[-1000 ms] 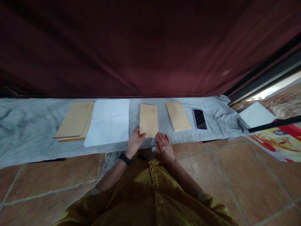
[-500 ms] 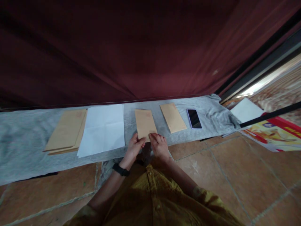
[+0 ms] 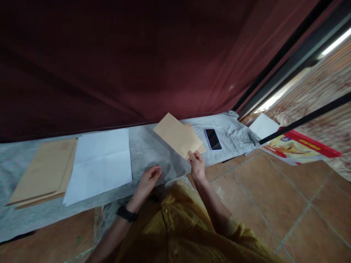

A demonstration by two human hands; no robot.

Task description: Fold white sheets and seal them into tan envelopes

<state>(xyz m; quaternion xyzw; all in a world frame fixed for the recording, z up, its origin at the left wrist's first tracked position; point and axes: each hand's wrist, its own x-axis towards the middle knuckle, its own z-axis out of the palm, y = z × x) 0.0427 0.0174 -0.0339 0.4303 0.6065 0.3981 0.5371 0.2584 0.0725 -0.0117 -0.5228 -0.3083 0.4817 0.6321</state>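
Note:
My right hand [image 3: 196, 160] pinches a brown paper envelope [image 3: 178, 135] at its near right corner. The envelope is raised and tilted, partly covering a second brown envelope [image 3: 202, 149] that lies on the grey cloth [image 3: 148, 146]. My left hand [image 3: 150, 178] is away from the envelope, over the near edge of the cloth. Its fingers are loosely curled, with a gap at the thumb and nothing held. Left of it lie white paper sheets [image 3: 101, 164], which overlap a stack of larger brown envelopes [image 3: 44, 168].
A phone [image 3: 213, 139] in a purple case lies right of the envelopes. A dark red curtain [image 3: 137, 65] hangs behind the cloth-covered surface. On the right are a black bar [image 3: 304, 118] and a red and yellow box [image 3: 298, 146]. Tiled floor [image 3: 260, 193] lies below.
My left hand has let go of the envelope. My right hand has lifted it and carried it right, over the other envelope. The view has shifted to the right.

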